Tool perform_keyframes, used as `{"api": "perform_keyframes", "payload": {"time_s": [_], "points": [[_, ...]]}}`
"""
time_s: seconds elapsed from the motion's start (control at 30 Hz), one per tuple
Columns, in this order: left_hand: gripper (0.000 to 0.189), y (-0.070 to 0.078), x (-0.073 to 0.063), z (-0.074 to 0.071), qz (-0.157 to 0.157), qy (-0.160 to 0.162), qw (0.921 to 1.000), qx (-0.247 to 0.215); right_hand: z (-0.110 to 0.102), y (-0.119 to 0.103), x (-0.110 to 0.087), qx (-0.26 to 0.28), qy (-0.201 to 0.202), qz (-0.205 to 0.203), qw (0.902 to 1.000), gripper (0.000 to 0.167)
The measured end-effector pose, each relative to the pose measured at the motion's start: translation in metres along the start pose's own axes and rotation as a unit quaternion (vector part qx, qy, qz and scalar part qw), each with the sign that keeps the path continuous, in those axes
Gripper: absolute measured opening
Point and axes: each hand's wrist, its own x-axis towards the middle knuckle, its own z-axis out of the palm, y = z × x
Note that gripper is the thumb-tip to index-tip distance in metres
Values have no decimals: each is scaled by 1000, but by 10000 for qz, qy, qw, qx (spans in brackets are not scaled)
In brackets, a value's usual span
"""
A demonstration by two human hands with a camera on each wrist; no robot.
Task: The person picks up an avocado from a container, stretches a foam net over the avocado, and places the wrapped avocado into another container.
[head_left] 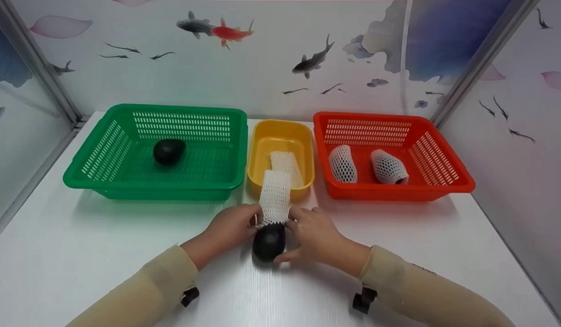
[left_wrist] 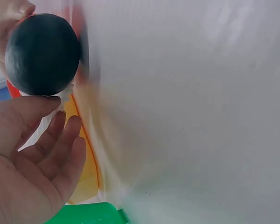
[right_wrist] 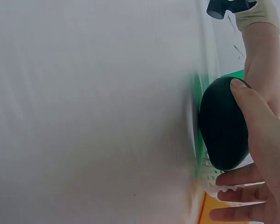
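A dark, smooth avocado (head_left: 269, 244) lies on the white table between my hands, its upper end at the mouth of a white foam net sleeve (head_left: 276, 195). The sleeve stretches away from me, its far end over the yellow bin. My left hand (head_left: 230, 225) pinches the left edge of the sleeve's mouth, its thumb beside the fruit in the left wrist view. The right hand (head_left: 317, 234) grips the avocado, with its thumb on the near end in the right wrist view and its fingers by the sleeve's right edge.
At the left stands a green basket (head_left: 167, 185) with another dark avocado (head_left: 169, 151) in it. The yellow bin (head_left: 255, 150) in the middle contains another foam net (head_left: 287, 162). To the right, a red basket (head_left: 398, 193) has two net-wrapped pieces (head_left: 343, 164) inside. Patterned panels enclose the table.
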Motion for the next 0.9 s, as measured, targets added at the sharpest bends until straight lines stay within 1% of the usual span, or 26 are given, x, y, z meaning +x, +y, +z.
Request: {"api": "perform_keyframes", "payload": {"time_s": [0.1,0.2,0.33,0.47,0.6,0.73,0.9], "points": [[20,1,-2,1,-157,-115,9998,-31,0,-1,-1,19,140,-75,9999,74],[20,2,-5,2,-312,-209,9993,-43,2,-1,-3,-3,369,-233,9990,70],[21,4,-10,3,-370,-200,9990,-121,6,0,-6,24,773,-478,9959,65],[20,5,-12,3,-362,-130,9989,-265,8,2,-9,168,1160,-652,9910,60],[20,6,-14,4,-391,-102,9984,-387,10,4,-13,189,1408,-802,9866,53],[22,7,-17,7,-524,-114,9968,-596,11,5,-16,162,1702,-974,9805,48],[24,9,-20,8,-693,-67,9934,-910,13,5,-18,270,2060,-1206,9707,40]]}}
